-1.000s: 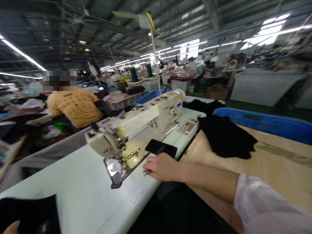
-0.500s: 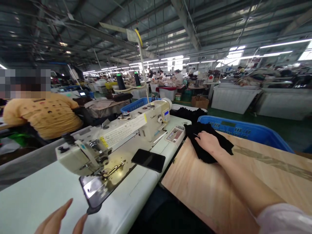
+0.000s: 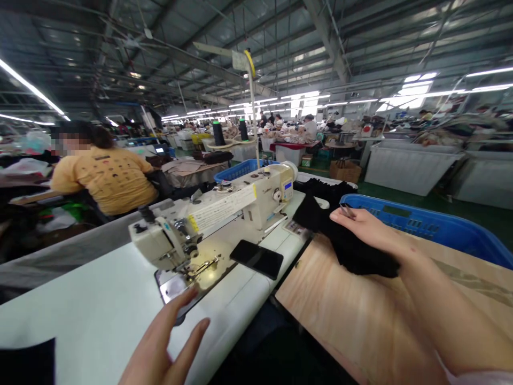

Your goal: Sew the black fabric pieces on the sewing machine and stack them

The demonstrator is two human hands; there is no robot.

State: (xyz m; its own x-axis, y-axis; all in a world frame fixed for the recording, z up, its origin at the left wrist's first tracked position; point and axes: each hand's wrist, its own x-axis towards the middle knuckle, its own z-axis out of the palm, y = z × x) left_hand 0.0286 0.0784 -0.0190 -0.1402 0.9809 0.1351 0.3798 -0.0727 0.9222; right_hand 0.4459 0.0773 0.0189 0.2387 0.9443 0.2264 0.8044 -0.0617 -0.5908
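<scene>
My right hand [image 3: 366,229] grips a piece of black fabric [image 3: 348,246] and lifts its far end off the wooden board [image 3: 340,315]; a small metal tool shows between the fingers. My left hand [image 3: 162,347] hovers with fingers spread above the white sewing table [image 3: 80,310], just in front of the needle plate of the cream sewing machine [image 3: 212,214]. A black phone [image 3: 256,259] lies on the table beside the machine.
A blue plastic bin [image 3: 420,227] stands behind the board, with more black cloth [image 3: 324,187] past the machine. A person in a yellow shirt [image 3: 106,179] sits at the left. Black cloth [image 3: 24,363] lies at the table's near left corner. White bins [image 3: 404,168] stand at the right.
My right hand left the needle plate, reached right to the black fabric and now lifts it toward the machine. My left hand came up into view near the needle plate.
</scene>
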